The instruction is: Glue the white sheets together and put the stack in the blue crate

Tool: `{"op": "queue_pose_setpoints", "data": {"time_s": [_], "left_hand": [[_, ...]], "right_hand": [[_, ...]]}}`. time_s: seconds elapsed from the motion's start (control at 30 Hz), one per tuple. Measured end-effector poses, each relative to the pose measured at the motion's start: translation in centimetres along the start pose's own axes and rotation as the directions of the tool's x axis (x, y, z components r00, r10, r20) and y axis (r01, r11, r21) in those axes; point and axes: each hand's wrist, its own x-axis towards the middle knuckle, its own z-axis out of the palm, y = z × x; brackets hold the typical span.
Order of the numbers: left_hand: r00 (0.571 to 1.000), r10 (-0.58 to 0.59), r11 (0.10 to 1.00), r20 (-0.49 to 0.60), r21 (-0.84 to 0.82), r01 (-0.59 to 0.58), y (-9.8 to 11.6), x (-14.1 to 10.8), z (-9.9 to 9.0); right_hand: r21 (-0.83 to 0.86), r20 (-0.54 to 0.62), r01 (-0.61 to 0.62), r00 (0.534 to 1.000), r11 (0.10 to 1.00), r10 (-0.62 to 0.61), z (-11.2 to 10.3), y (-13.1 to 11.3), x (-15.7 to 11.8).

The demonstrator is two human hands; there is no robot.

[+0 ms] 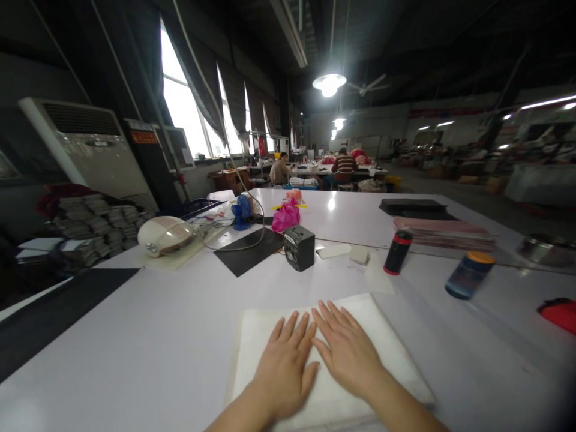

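Both of my hands rest flat on a stack of white sheets (378,333), whether paper or cloth I cannot tell. My left hand (288,366) lies palm down near the middle of the stack, its fingers stretched forward. Beside it, my right hand (346,351) is also palm down with fingers spread, angled inward so the fingertips of the two hands come close together. Neither hand holds anything. Beyond the stack stands a small black box-shaped device (300,249) with a round front.
On the white table (180,324) stand a black cup (398,253), a blue bottle (469,276) and a cream helmet (164,235). A pink plastic bag (287,216), a blue fan (242,211) and pinkish sheets (443,233) lie farther back. Two people sit at distant tables.
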Motion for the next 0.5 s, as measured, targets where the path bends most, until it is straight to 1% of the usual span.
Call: {"op": "queue_pose_setpoints", "data": {"time_s": [0.1, 0.23, 0.33, 0.5], "left_hand": [[1.000, -0.012, 0.999, 0.013, -0.047, 0.013, -0.2, -0.4, -0.1], [1.000, -0.016, 0.997, 0.012, -0.078, 0.016, 0.3, -0.6, -0.5], [0.999, -0.033, 0.996, 0.034, -0.079, 0.035, 0.5, -0.4, -0.8], [0.994, -0.060, 0.995, 0.086, -0.078, 0.067, 0.9, -0.1, -1.3]], "right_hand": [[0.005, -0.014, 0.003, 1.000, 1.000, -0.003, -0.4, 2.3, -0.3], [-0.002, -0.046, -0.114, 0.992, 0.994, 0.113, -1.2, 4.4, -0.7], [-0.027, -0.038, -0.167, 0.985, 0.986, 0.165, -1.2, 5.1, -0.8], [-0.041, -0.019, -0.161, 0.987, 0.986, 0.161, -0.6, 5.6, -0.9]]}}
